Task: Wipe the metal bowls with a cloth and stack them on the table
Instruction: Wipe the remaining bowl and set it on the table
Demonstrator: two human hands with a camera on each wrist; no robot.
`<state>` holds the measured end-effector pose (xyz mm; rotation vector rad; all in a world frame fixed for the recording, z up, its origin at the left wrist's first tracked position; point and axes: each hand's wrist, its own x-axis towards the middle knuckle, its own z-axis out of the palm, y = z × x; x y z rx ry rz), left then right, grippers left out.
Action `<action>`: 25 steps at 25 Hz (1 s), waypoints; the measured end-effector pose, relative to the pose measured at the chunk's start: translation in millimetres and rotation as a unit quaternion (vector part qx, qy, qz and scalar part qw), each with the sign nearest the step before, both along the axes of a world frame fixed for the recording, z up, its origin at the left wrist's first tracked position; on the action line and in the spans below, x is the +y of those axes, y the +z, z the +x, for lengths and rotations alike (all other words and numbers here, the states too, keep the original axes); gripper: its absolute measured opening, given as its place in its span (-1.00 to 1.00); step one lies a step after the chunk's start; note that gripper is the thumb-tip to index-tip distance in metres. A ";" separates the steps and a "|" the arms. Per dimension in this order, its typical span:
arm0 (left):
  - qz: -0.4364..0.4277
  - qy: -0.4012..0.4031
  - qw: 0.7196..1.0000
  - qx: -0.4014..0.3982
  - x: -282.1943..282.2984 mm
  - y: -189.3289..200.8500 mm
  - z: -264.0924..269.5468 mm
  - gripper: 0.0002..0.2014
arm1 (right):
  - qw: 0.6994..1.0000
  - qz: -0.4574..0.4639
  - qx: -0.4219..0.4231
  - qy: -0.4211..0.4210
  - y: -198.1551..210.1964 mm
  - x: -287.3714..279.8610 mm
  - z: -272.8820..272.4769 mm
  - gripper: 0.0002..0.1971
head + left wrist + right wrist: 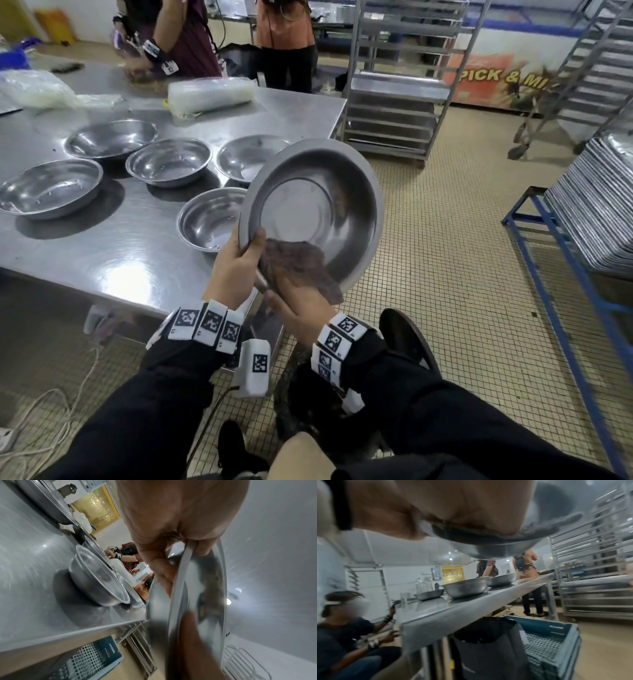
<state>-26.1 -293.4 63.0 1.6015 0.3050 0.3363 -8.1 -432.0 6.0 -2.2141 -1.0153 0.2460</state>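
The left hand (236, 263) is gripping the rim of a tilted metal bowl (318, 205), holding it up in the air just past the corner of the desk (113, 260). The right hand (298, 305) is clutching a brown cloth (298, 260) and pressing it inside the bowl. Five more bowls (169, 164) are sitting apart on the desk. A sign (493, 78) behind is showing "PICK & MI".

right hand (298, 301) fingers: hidden under the cloth (297, 262)
held bowl (317, 209) near rim: covered by cloth
right wrist view: blurred palm fills top
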 end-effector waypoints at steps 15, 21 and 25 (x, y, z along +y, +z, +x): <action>-0.051 0.030 0.998 -0.031 -15.2 22.2 19.9 -0.85 | 0.979 -0.158 -0.045 -0.117 37.3 -24.8 50.7 -0.46; -0.103 0.041 0.994 0.016 -25.2 25.3 11.6 -0.84 | 0.926 -0.121 -0.225 -0.277 25.4 -86.3 96.1 -0.36; -0.119 0.035 0.991 0.047 -19.4 21.5 9.1 -0.80 | 0.922 0.091 -0.089 -0.366 39.9 -92.5 95.2 -0.47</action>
